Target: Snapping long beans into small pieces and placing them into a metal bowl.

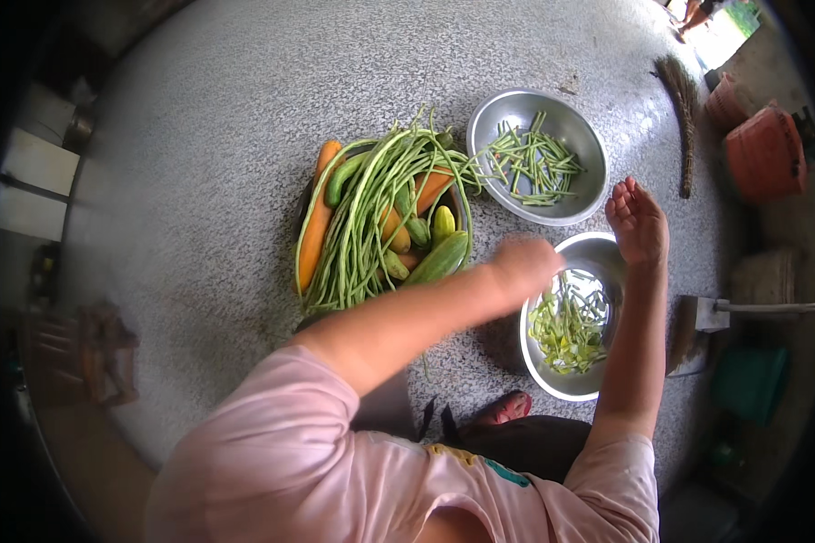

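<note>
My left hand [530,268] reaches across to the left rim of the nearer metal bowl [598,246]; motion blurs its fingers, so what they hold, if anything, does not show. Green pieces and paler leafy-looking trimmings [566,330] lie in that bowl. Beyond its far right rim my right hand [640,222] is raised, palm showing and fingers loosely bent, with nothing visible in it. Cut lengths of green bean [539,163] lie in the farther metal bowl [589,185]. To the left, long green beans [358,226] spread over a heaped container of vegetables.
Under and beside the beans are long orange vegetables [314,240] and green cucumber-like ones [442,258]. On the speckled floor [226,136], a straw broom [682,118] and red baskets [765,154] stand at far right. A red shoe [505,408] shows near my knees.
</note>
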`<state>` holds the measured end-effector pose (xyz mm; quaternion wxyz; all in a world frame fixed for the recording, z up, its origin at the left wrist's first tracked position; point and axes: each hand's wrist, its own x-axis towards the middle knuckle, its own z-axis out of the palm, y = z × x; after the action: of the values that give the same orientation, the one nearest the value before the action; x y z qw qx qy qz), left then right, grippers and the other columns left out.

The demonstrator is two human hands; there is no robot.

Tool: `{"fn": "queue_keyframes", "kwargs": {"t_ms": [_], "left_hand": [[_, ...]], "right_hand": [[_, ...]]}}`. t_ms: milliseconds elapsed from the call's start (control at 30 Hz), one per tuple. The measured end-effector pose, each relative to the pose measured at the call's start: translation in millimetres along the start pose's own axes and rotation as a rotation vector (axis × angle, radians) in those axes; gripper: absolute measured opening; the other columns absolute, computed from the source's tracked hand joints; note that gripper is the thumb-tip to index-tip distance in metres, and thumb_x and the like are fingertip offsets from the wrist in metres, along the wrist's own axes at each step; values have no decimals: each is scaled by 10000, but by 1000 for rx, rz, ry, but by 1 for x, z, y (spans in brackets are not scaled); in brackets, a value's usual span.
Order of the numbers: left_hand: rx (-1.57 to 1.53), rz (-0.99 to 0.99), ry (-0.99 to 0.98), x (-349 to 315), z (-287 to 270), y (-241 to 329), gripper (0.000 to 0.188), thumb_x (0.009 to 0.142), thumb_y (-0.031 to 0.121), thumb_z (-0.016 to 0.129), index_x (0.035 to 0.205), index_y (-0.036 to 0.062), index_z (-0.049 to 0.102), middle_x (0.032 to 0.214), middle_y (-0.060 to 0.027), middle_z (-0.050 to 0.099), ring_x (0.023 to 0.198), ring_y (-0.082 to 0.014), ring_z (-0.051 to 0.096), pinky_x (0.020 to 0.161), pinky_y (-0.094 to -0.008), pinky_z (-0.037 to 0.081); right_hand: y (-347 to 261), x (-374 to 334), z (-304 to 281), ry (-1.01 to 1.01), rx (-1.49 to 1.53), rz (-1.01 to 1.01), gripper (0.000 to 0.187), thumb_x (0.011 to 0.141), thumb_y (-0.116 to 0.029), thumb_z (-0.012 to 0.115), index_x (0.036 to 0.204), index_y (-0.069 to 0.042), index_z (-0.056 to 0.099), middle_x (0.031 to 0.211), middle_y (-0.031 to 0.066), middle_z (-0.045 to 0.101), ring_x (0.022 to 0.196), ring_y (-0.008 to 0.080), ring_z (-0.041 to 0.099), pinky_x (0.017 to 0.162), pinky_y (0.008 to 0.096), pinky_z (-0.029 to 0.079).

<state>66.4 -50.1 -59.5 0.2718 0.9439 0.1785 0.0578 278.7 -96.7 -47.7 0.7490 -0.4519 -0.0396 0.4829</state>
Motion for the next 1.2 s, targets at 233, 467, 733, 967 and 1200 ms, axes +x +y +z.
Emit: {"fn": "queue_keyframes", "kwargs": {"t_ms": [233,467,733,967,1200], "left_hand": [[435,-943,-325,-66,-100,-156,407,760,385,607,957,28,614,975,-157,604,877,-285,593,734,-370,474],[271,-1043,-480,-101,-84,-187,499,695,332,702,1051,6,572,1112,-155,555,1027,-284,538,865,-381,428],[-128,-1119,-316,-107,-121,-181,256,649,129,743,729,-30,559,662,-112,593,525,-155,579,463,-266,489],[-914,-740,221,-109,-176,-131,263,689,242,732,716,33,575,598,-24,565,465,-80,500,422,-195,421],[-1489,-256,440,-98,-193,-106,244,776,261,643,832,37,564,650,6,559,471,-26,494,396,-130,397]], "right_hand": [[4,10,-1,-98,40,36,99,850,-117,502,893,-34,534,737,24,559,669,117,547,641,264,477],[24,16,32,-136,-21,52,69,840,-107,512,873,-52,536,703,7,538,640,102,524,585,244,437],[35,12,41,-205,-84,83,62,852,-94,474,875,-52,514,730,-2,514,642,97,497,592,236,421],[49,-6,57,-254,-137,134,74,849,-99,493,880,-49,538,717,0,519,618,101,490,556,229,412],[70,-56,91,-609,-377,349,206,868,-182,509,931,-8,599,804,48,601,523,104,512,499,216,422]]}}
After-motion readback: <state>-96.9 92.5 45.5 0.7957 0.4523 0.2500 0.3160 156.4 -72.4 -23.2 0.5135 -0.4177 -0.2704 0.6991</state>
